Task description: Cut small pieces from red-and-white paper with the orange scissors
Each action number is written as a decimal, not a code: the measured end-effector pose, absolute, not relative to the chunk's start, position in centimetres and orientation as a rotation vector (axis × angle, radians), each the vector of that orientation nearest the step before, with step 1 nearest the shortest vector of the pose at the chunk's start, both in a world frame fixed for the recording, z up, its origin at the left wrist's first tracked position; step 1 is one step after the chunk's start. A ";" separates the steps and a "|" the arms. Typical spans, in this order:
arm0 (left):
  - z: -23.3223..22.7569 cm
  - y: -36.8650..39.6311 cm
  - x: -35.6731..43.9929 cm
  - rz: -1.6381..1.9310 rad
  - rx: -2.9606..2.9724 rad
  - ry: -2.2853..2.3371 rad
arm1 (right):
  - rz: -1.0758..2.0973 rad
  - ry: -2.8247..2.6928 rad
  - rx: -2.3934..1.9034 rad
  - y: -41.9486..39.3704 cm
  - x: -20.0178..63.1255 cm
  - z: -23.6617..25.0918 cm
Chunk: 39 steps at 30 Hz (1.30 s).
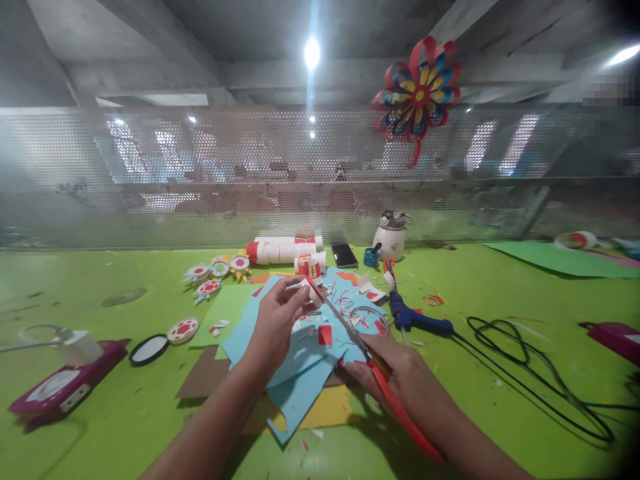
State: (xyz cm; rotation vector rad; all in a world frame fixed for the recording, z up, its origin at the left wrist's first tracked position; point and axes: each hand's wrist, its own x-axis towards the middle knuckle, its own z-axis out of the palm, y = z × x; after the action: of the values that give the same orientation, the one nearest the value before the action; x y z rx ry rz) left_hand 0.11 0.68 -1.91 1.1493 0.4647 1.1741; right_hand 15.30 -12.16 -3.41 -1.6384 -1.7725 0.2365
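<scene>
Between the thumb and fingers of my left hand [278, 313] is a small red-and-white piece of paper [314, 293]. My right hand [400, 373] grips a pair of scissors [387, 393] with red handles, and the blade tips reach up to the edge of that paper. Beneath both hands lie light blue paper sheets [295, 410], strewn with red and white scraps. A loose red paper square [325, 335] rests on the blue sheets. Just beyond my left hand stand red-and-white paper cups [310, 268].
A blue glue gun [423, 321] with a coiled black cable lies to the right. Purple power strips [70, 387] sit at both sides. Stacked paper cups [285, 251], a phone [344, 255] and a white bottle [390, 237] line the back. Round paper ornaments [199, 272] lie at left.
</scene>
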 end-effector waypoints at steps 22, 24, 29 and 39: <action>-1.6 0.7 0.2 1.197 1.107 0.507 | 0.238 -1.772 -1.645 -12.2 15.3 -3.5; -1.6 0.7 0.2 1.204 1.108 0.513 | 0.231 -1.776 -1.628 -12.2 15.3 -3.5; -1.8 0.8 0.3 1.193 1.128 0.553 | 0.259 -1.772 -1.602 -12.2 15.3 -3.4; -2.0 0.7 0.2 1.132 1.051 0.480 | 0.279 -1.791 -1.603 -12.3 15.2 -3.1</action>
State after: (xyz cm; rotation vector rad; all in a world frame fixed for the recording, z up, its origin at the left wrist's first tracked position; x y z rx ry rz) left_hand 0.22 0.73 -2.01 1.0505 0.4802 1.1316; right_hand 15.21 -12.30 -3.05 -1.6035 -1.7908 0.2787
